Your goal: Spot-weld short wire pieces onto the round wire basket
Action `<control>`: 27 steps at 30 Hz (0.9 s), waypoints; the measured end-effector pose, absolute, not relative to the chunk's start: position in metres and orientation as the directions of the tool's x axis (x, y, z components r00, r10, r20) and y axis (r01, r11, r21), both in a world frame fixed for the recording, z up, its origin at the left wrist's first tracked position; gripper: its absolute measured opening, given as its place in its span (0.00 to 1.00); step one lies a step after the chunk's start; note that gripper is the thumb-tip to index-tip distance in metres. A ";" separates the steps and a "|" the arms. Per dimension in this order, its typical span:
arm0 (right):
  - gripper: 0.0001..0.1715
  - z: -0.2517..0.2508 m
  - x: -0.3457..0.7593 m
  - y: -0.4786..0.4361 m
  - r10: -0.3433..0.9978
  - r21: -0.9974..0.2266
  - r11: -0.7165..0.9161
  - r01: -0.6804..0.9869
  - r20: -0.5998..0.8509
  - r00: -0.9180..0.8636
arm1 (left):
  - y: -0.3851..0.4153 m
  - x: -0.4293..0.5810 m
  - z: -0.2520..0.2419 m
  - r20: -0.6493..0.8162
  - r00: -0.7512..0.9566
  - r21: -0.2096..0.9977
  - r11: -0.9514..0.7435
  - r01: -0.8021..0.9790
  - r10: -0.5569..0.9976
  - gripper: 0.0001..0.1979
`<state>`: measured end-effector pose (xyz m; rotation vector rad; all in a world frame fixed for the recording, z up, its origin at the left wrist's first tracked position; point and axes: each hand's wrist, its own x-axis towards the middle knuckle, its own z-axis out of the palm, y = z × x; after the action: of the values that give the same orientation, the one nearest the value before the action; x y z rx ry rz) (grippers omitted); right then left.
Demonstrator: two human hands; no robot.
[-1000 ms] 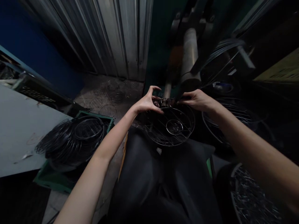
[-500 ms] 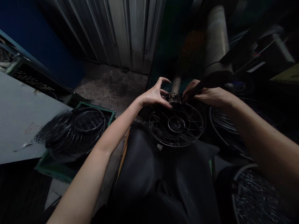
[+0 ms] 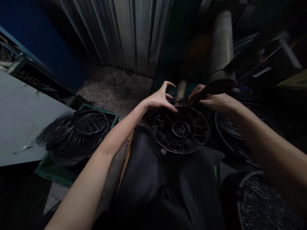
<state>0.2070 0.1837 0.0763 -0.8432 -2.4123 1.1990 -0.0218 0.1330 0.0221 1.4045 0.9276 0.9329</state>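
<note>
A round wire frame [image 3: 194, 145], with spokes and a smaller ring at its middle, rests tilted above the dark cloth [image 3: 144, 172] over my lap. My left hand [image 3: 161, 98] grips its far edge at a raised wire band, thumb along the near side and index finger lifted clear. On the band's other side, my right hand [image 3: 206, 97] closes on the same far edge. A dark machine part in front hides some of its fingers. Right behind the wire band stands a pale metal post [image 3: 181, 88], part of the machine.
A green crate [image 3: 52, 169] heaped with wire rings [image 3: 64, 134] stands at left, beside a pale board [image 3: 28, 127]. A thick metal cylinder [image 3: 223, 41] hangs over my right hand. Lower right, a bin [image 3: 240, 204] holds small metal pieces; more wire rings [image 3: 227, 127] lie behind my right forearm.
The view has shifted slightly. Both hands keep their places on the wire frame, and the frame has hardly moved.
</note>
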 end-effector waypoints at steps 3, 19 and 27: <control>0.22 0.076 0.208 0.183 0.616 -0.809 0.478 0.342 0.031 -0.787 | 0.132 -0.023 0.025 0.000 0.377 1.000 -0.009 0.024 0.926 0.50; 0.22 0.103 0.276 0.164 0.696 -0.551 0.685 0.477 0.300 -0.653 | 0.114 -0.044 0.017 0.153 0.194 0.930 -0.207 0.305 0.969 0.46; 0.11 0.050 0.510 -0.032 0.953 -0.467 -0.234 0.853 0.061 0.295 | 0.069 -0.045 -0.049 -0.082 -0.022 0.997 0.083 0.006 0.996 0.33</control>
<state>0.5104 -0.0316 0.0499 -2.1574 -1.6155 0.3316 -0.0449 0.0695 -0.0486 1.1428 1.2677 1.1603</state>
